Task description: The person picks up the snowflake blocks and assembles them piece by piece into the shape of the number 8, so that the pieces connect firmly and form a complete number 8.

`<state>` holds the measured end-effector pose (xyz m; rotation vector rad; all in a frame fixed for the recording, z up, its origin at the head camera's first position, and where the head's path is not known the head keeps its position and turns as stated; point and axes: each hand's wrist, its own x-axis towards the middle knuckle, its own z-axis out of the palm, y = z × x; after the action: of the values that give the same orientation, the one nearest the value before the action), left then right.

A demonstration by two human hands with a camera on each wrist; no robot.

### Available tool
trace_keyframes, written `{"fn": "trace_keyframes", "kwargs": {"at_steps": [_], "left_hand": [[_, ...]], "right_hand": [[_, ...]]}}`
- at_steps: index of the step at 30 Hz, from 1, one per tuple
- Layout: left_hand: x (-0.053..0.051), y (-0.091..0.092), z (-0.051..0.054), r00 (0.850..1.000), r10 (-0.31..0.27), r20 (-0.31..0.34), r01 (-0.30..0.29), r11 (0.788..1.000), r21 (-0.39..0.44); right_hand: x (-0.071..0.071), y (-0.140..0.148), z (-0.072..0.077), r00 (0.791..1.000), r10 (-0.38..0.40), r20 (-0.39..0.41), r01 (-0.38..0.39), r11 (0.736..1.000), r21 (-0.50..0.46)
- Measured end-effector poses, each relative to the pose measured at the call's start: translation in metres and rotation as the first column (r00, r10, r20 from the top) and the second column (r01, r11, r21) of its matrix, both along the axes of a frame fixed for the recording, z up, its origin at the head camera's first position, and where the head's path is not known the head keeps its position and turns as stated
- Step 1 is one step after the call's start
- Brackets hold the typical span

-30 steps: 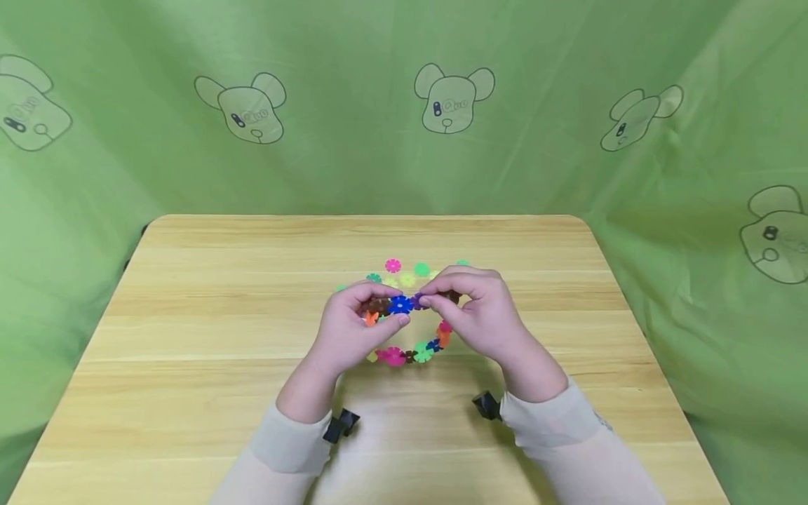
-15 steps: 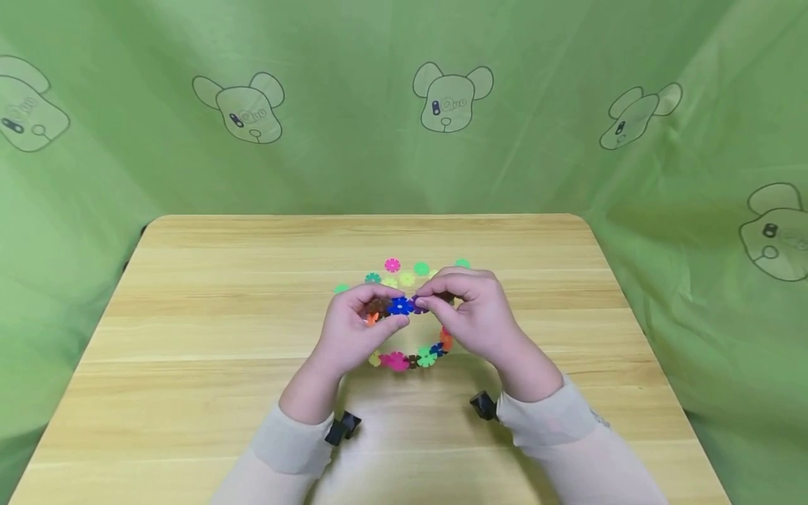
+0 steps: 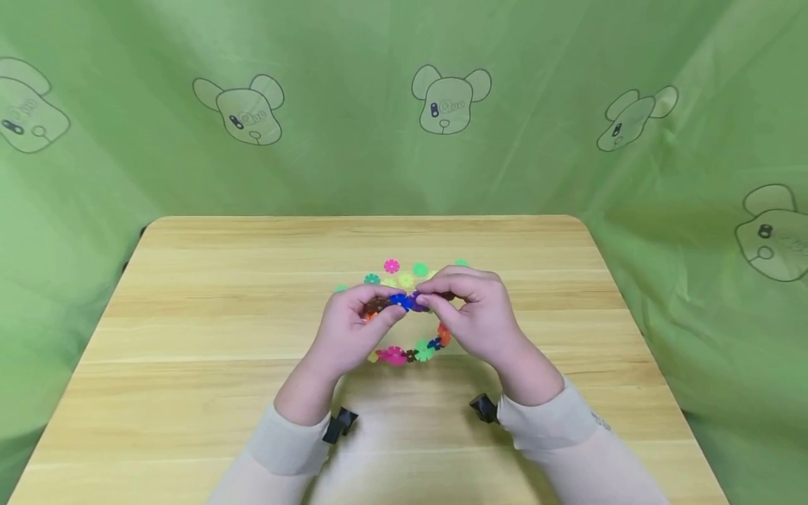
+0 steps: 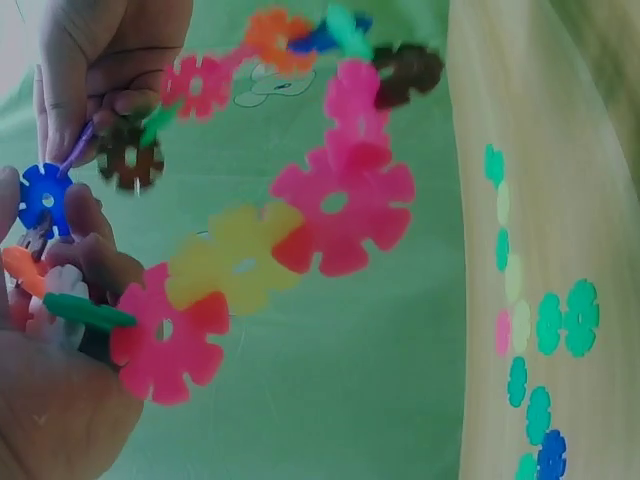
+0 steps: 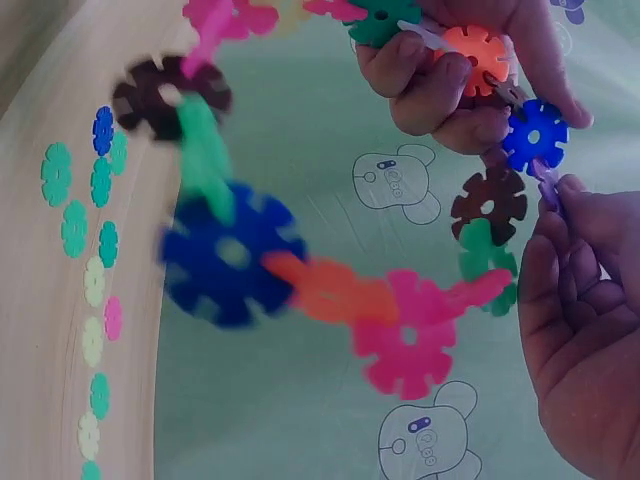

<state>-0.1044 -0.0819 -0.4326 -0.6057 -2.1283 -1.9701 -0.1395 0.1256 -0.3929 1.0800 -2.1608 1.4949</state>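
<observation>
A ring of linked, notched flower-shaped discs hangs from both hands above the table. The left hand [image 3: 353,326] pinches a blue disc [image 3: 400,301] between thumb and fingers. Beside it the right hand [image 3: 476,312] pinches a purple disc [image 3: 418,301], which meets the blue one edge to edge. In the left wrist view pink discs [image 4: 345,205] and a yellow disc [image 4: 235,262] curve round the loop. The right wrist view has a larger-looking blue disc [image 5: 235,255], an orange disc [image 5: 335,290] and a brown disc [image 5: 488,205] in the chain.
Loose discs lie on the wooden table [image 3: 189,315] behind the hands, among them a pink disc [image 3: 391,266] and a green disc [image 3: 420,270]. A green curtain [image 3: 353,168] with printed bear heads stands round the table. Black devices [image 3: 485,407] sit at both wrists.
Both hands stay in nearly the same place, gripping the same discs. The blue disc has tilted, and the left thumb has shifted up slightly; the lower loop swayed down and back up.
</observation>
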Motion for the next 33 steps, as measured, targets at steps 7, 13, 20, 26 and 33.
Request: {"fn": "trace_keyframes", "kwargs": {"at_steps": [7,13,20,26,33], "left_hand": [[0.001,0.003,-0.002,0.999,-0.021,-0.031,0.022,1.000,0.022],[0.002,0.004,-0.001,0.997,-0.075,-0.036,0.076,0.997,0.033],[0.001,-0.003,-0.003,0.993,-0.115,0.007,0.115,0.993,0.036],[-0.002,-0.010,-0.008,0.990,-0.137,0.025,0.133,0.982,0.132],[-0.004,-0.004,-0.012,0.995,-0.101,0.021,0.097,0.985,0.145]], "right_hand": [[-0.001,0.001,-0.003,0.998,0.063,-0.020,-0.065,0.994,-0.092],[-0.004,0.001,-0.002,0.987,0.157,-0.011,-0.157,0.976,-0.150],[-0.006,0.009,0.001,0.994,0.100,-0.052,-0.104,0.992,-0.071],[-0.016,0.027,-0.003,0.987,0.060,0.147,-0.087,0.979,0.185],[-0.016,0.023,-0.018,0.935,0.098,0.340,-0.177,0.961,0.212]]}}
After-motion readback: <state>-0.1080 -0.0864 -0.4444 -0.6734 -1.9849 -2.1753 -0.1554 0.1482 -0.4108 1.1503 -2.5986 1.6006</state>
